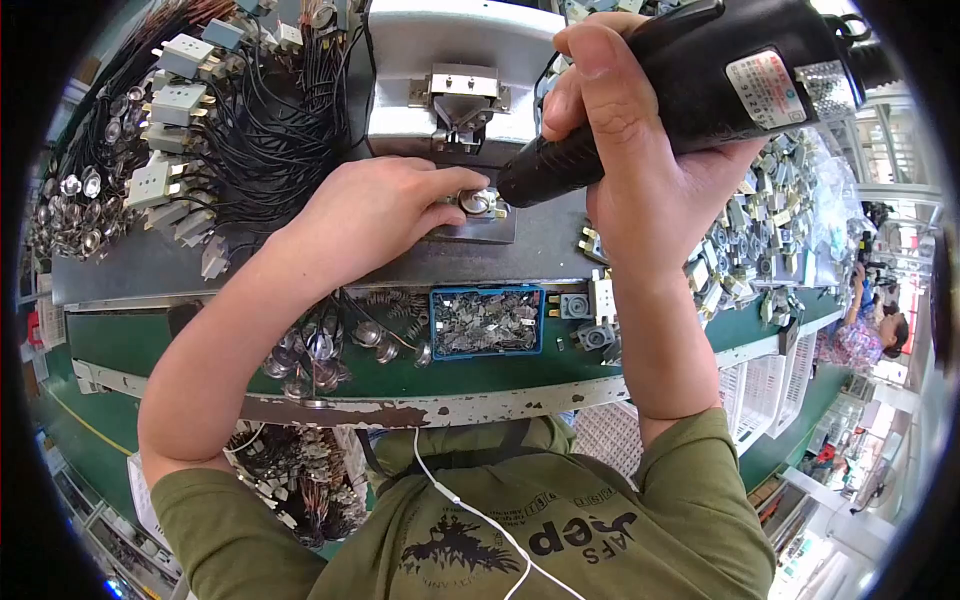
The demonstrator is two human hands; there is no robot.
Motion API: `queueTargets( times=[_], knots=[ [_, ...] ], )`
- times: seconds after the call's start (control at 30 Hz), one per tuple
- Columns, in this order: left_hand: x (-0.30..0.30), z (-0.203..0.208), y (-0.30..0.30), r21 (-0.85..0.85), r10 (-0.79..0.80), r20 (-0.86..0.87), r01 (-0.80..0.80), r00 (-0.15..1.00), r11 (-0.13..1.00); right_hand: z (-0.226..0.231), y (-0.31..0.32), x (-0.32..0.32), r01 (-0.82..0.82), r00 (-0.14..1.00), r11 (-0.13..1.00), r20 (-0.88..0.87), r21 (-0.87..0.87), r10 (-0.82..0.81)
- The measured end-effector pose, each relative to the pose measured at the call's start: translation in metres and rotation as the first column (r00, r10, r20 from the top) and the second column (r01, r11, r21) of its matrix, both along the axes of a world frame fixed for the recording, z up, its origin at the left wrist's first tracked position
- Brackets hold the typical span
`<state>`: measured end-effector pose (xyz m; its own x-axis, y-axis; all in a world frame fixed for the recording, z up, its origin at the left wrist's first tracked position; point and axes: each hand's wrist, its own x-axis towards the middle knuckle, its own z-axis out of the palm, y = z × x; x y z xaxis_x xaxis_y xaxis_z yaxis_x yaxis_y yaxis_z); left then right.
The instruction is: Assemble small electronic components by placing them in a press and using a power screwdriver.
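My right hand (640,150) is wrapped round a black electric screwdriver (690,75), with the index finger and thumb over its body. The tool slants down to the left, and its narrow nose ends just beside a small shiny metal and plastic part (483,203). This part rests on a metal block (490,232) at the foot of a white bench machine (465,80). From the left, the thumb and index finger of my left hand (375,205) pinch the part. Whether the tool's bit touches it I cannot tell.
Black wires (265,140) with grey and white plug pieces (178,105) heap up on the left. More plug housings (755,235) pile at the right. A blue tray (487,322) of small metal pieces stands on the green bench. Another person (868,330) sits far right.
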<state>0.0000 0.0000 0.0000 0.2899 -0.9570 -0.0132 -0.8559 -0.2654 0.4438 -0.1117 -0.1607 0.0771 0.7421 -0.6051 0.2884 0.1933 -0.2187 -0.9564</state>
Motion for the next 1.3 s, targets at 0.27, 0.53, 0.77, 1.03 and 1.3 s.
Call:
queueTargets(
  times=[0.27, 0.53, 0.77, 1.03, 1.3],
  knots=[
    [0.003, -0.004, 0.001, -0.07, -0.021, 0.032, 0.023, 0.999, 0.997, 0.025, 0.003, 0.013, 0.101, 0.909, 0.995, 0.405, 0.02, -0.1],
    [0.0, -0.003, -0.003, 0.007, -0.008, -0.018, 0.008, 1.0, 1.0, 0.027, 0.017, 0.036, 0.055, 0.936, 0.998, 0.345, 0.039, -0.065],
    [0.0, -0.004, -0.001, -0.033, 0.004, -0.026, -0.005, 1.0, 0.999, 0.016, 0.011, 0.047, 0.007, 0.893, 1.0, 0.45, -0.031, 0.008],
    [0.0, -0.001, -0.003, 0.02, 0.0, -0.008, 0.0, 1.0, 1.0, 0.027, 0.026, 0.039, -0.027, 0.939, 0.999, 0.343, 0.018, 0.019],
    [0.0, -0.001, -0.001, 0.0, -0.013, 0.023, 0.013, 1.0, 1.0, 0.017, 0.035, 0.061, 0.049, 0.87, 0.999, 0.492, -0.022, -0.031]
  ],
)
